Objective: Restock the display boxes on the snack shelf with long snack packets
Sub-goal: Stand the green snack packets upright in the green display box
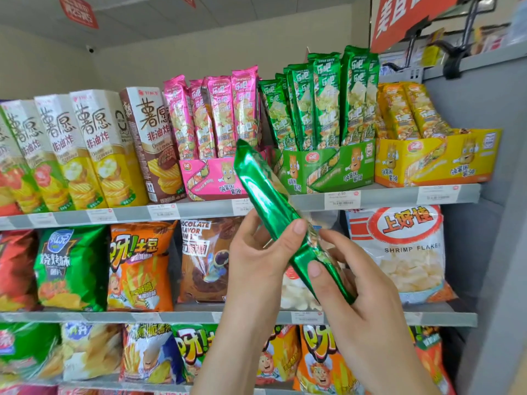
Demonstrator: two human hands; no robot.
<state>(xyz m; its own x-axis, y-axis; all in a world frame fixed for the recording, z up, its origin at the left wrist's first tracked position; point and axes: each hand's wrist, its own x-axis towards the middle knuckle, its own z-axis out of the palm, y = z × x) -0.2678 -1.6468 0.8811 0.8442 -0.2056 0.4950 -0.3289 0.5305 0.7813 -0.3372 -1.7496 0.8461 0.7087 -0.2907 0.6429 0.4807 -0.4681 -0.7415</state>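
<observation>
Head view

The left hand [256, 260] is gripping a long green snack packet [265, 192] near its middle, with the thumb lying across the front face and the fingers wrapping behind. The right hand [350, 283] is gripping the lower part of the same packet, with the thumb pressing the front face and the other fingers curling around the far edge. The packet is being held in the air in front of the shelving and is tilting, with its upper end pointing up and to the left. That upper end is overlapping the right end of the pink display box [211, 178], just beside the green display box [328, 169].

The green display box is sitting on the top shelf [385, 196] between the pink box and the yellow display box [436, 158]. Upright green packets [325, 101] are standing in it. Pink packets [216, 115] are standing in the pink box, and yellow packets [410, 112] are leaning back in the yellow box. Tall cartons [94, 149] are leaning in a row to the left of the pink box. A price tag [342, 199] is hanging on the shelf edge below the green box.

On the shelf below, a shrimp flakes bag [405, 252] is standing behind the right hand, and a chocolate snack bag [208, 258] is standing behind the left hand.
</observation>
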